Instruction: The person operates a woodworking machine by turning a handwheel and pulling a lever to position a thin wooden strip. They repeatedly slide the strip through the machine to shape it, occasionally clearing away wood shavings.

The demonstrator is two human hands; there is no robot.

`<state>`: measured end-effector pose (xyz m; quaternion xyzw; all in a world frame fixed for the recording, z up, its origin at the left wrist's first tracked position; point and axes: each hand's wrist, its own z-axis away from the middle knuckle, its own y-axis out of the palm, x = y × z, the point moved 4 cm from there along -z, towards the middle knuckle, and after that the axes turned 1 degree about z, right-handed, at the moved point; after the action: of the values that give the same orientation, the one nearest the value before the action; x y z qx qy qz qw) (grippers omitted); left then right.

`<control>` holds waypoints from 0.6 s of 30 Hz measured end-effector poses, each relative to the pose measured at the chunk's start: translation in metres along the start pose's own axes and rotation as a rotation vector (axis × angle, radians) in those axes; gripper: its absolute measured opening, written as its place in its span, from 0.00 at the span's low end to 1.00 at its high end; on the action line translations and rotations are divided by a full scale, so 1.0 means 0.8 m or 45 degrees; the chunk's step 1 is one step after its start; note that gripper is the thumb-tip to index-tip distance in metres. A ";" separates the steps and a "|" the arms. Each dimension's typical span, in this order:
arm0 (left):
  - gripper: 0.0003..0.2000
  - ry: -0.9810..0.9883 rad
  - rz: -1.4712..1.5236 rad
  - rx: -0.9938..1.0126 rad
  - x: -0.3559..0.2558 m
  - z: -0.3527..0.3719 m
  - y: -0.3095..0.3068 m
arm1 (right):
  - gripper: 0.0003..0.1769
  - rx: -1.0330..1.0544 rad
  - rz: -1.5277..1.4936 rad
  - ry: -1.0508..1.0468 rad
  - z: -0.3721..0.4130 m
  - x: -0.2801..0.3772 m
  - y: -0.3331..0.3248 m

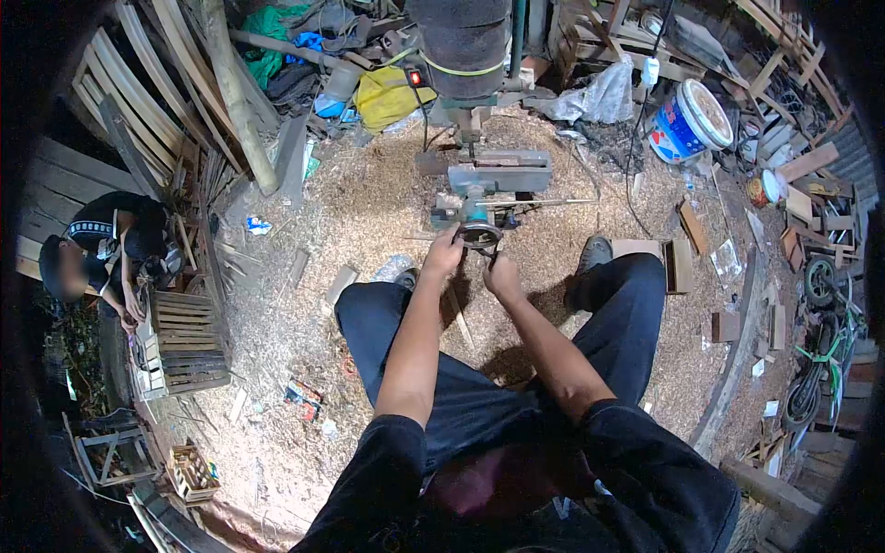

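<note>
A dark round handwheel (479, 237) sits at the front of a greenish metal machine (472, 205), between my outstretched arms. My left hand (444, 252) is closed on the wheel's left rim. Lower and to the right, my right hand (503, 278) is wrapped round a short dark handle (489, 255) that joins the wheel. Behind the wheel lies a grey metal block (502, 172) on the machine, with a thin rod (553, 201) reaching out to the right. My fingers are partly hidden by the backs of the hands.
A dark drum-shaped body (461, 46) rises behind the machine. Wood shavings (369, 194) cover the floor. A paint bucket (691, 122) and a black cable (630, 175) are at right. Another person (120, 240) bends over a slatted wooden crate (189, 336) at left.
</note>
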<state>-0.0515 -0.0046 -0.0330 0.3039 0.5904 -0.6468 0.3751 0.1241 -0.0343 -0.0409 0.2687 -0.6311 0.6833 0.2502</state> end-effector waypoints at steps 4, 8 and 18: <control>0.25 -0.017 0.051 -0.012 0.000 -0.001 0.002 | 0.16 0.002 0.057 -0.043 -0.007 -0.001 0.025; 0.25 -0.043 0.046 -0.047 -0.011 0.008 0.000 | 0.17 0.027 -0.050 -0.065 -0.006 -0.021 -0.012; 0.17 0.456 0.156 -0.503 -0.160 -0.035 -0.098 | 0.18 -0.537 -0.110 -0.302 -0.167 0.069 -0.215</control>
<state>-0.0507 0.0412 0.1127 0.3695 0.7425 -0.4311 0.3554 0.1942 0.1122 0.1138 0.3155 -0.7727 0.4887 0.2540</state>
